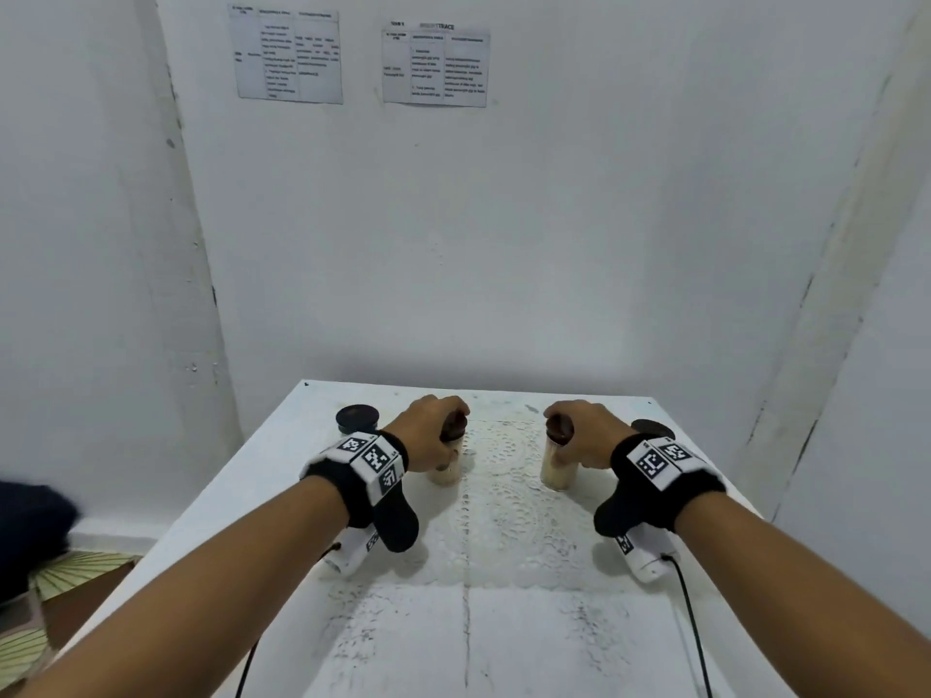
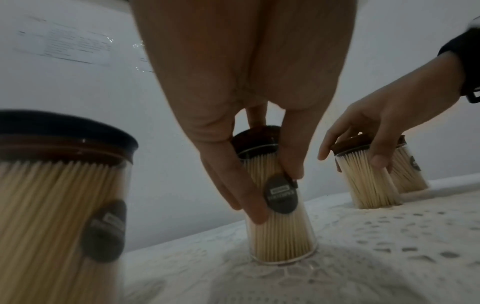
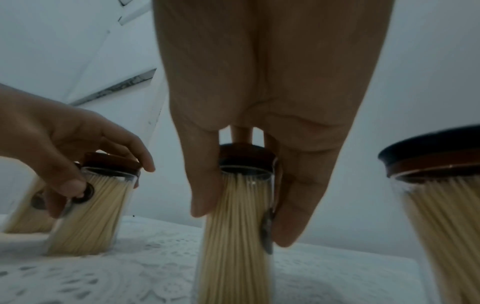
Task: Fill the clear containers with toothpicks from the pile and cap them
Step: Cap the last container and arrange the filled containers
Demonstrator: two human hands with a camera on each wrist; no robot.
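Two clear containers packed with toothpicks and topped with dark brown caps stand on the lace cloth. My left hand [image 1: 437, 438] grips the left container [image 1: 446, 473] from above, thumb and fingers curled round its upper wall below the cap [image 2: 255, 139]. In the left wrist view this container [image 2: 283, 236] leans slightly. My right hand [image 1: 579, 438] grips the right container [image 1: 556, 473] the same way. In the right wrist view the right hand's thumb and fingers [image 3: 202, 205] clamp the wall of that container [image 3: 233, 257] just under its cap [image 3: 245, 154].
Two more capped, toothpick-filled containers stand further out: one at the far left [image 1: 356, 418], close in the left wrist view [image 2: 52, 205], and one behind my right wrist [image 1: 652, 428]. The white table [image 1: 262, 476] meets the wall at its back; printed sheets [image 1: 289, 55] hang there.
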